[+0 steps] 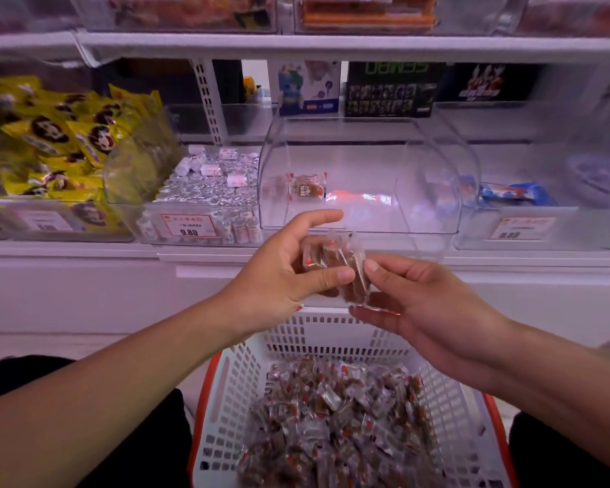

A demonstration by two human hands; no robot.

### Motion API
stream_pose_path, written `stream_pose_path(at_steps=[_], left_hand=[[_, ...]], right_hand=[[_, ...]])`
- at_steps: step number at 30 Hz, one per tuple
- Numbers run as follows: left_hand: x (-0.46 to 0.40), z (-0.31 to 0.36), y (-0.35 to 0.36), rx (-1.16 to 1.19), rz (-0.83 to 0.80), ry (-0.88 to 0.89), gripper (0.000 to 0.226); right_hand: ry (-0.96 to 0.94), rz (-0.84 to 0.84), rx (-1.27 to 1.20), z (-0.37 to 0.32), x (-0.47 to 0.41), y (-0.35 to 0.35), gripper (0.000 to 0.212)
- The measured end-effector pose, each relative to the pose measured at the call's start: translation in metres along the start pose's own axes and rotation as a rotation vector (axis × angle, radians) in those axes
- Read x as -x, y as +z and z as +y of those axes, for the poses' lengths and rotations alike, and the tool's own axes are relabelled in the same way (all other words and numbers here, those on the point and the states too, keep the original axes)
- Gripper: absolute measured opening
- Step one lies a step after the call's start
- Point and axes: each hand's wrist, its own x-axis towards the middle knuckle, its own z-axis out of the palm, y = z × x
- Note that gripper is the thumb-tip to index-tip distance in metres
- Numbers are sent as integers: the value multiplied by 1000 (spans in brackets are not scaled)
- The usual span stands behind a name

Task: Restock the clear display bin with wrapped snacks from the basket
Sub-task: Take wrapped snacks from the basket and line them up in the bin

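Note:
A clear display bin [360,213] sits on the shelf straight ahead, its curved lid raised; one wrapped snack [307,187] lies inside at its left. Just below its front edge, my left hand [289,276] grips a small bundle of brown wrapped snacks [338,269] between thumb and fingers. My right hand [419,304] pinches the same bundle from the right side. Beneath my hands stands a white basket with an orange rim [226,399], holding a heap of the same wrapped snacks [335,420].
Left of the clear bin is a bin of silver-wrapped sweets [208,184] with a 9.80 price tag, then yellow snack bags [57,135]. A bin with blue packets [511,195] stands to the right. Boxed goods line the back, and another shelf hangs overhead.

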Motion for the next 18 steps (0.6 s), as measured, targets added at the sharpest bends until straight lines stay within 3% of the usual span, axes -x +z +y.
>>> stream_pose_path(at_steps=[3, 10, 13, 18], left_hand=[[0, 4, 0, -2, 5, 32, 66], [-2, 9, -7, 173, -41, 27, 60], [-5, 17, -14, 120, -16, 84, 63], [-18, 35, -31, 77, -121, 128, 71]], right_hand=[[60, -68, -207, 1, -2, -1, 29], [119, -228, -295, -5, -10, -2, 24], [132, -341, -285, -13, -12, -2, 25], [108, -427, -191, -37, -28, -2, 33]])
